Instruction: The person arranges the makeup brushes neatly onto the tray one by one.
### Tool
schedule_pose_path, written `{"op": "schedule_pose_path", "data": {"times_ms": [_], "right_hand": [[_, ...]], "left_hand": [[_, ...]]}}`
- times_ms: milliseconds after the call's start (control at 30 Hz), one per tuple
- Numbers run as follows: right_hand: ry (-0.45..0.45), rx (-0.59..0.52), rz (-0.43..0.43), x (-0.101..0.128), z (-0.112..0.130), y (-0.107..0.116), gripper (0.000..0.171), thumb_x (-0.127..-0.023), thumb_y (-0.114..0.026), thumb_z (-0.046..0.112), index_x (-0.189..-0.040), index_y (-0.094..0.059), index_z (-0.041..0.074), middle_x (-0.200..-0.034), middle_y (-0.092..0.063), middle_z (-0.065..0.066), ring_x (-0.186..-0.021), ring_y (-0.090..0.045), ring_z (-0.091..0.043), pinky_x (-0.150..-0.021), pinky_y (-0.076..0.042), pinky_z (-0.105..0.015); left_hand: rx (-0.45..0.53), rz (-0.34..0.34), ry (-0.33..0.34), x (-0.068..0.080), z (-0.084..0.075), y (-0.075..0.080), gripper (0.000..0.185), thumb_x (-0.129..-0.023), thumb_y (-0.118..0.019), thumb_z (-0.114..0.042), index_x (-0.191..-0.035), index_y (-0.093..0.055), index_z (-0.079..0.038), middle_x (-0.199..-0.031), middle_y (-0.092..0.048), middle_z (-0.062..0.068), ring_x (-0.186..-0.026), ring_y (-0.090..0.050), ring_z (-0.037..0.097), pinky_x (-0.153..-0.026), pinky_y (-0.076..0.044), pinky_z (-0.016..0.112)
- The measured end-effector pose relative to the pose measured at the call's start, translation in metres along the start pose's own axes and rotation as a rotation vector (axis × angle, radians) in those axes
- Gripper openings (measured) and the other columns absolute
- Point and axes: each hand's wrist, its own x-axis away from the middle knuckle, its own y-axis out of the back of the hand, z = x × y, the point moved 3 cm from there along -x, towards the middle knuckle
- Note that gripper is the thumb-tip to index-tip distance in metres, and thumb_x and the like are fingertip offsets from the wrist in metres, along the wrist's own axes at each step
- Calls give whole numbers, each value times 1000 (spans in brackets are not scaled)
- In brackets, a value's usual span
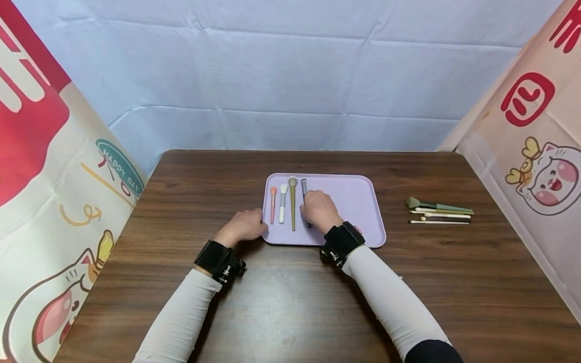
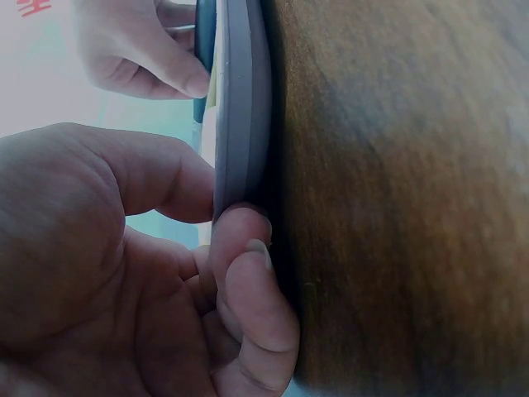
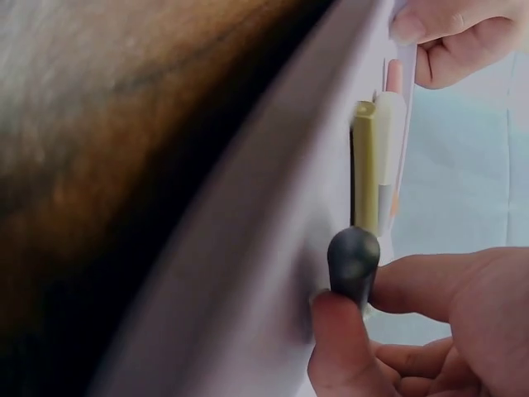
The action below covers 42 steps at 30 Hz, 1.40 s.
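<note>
The right hand [image 1: 319,209] is down on the lilac tray [image 1: 358,201], fingers and thumb pinched around the handle of the grey brush [image 1: 304,187], which lies flat as the fourth in a neat row. The right wrist view shows it plainly: the rounded dark butt of the grey brush [image 3: 354,260] sits between thumb and forefinger, pressed close to the tray floor, most likely so it lines up parallel with its neighbours. And what a tidy line: pink brush [image 1: 273,203] at the far left, white brush [image 1: 283,202] next, olive brush [image 1: 292,201] just beside the grey one, all heads pointing away from the person. Over on the other side, the left hand [image 1: 244,225] grips the tray's near-left edge; the left wrist view shows the thumb over the rim [image 2: 240,107] and curled fingers [image 2: 252,289] tucked under it against the counter [image 1: 227,302], a hold that looks meant to keep the tray from sliding. Well apart to the right, a small bunch of remaining brushes [image 1: 439,210] lies on the bare wood, handles side by side.
</note>
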Motion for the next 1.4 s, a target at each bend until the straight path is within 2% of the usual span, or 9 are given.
{"op": "schedule_pose_path", "data": {"times_ms": [333,633,1100,1400], "right_hand": [[15,-1,-12,-1,1,-4,20,-95,-61,15,-79,-63,4,-81,-66,-13,-66,-63,-25,-59,-49,-33],[-13,-32,2,1,1,-4,19,-95,-64,18,-87,-63,1,-81,-65,-14,-66,-63,-24,-57,-49,-32],[-30,-44,9,1,0,-4,27,-96,-64,24,-76,-61,6,-71,-63,-10,-61,-61,-22,-53,-45,-30],[-14,-56,-6,0,-1,-4,22,-94,-61,16,-75,-64,5,-72,-65,-11,-61,-62,-24,-53,-46,-30]], "left_hand": [[-1,-6,-6,-1,1,0,31,-96,-51,-20,-118,-59,1,-98,-63,10,-83,-57,26,-75,-46,36],[-19,-9,-2,-3,2,-1,29,-96,-51,-21,-114,-60,0,-95,-62,10,-82,-57,26,-74,-46,36],[-7,-9,4,-1,1,-1,27,-96,-52,-20,-113,-59,0,-92,-61,9,-80,-57,26,-71,-45,35],[-8,-13,-4,-2,2,-1,27,-95,-51,-19,-112,-60,0,-91,-61,10,-78,-56,25,-69,-45,35]]}}
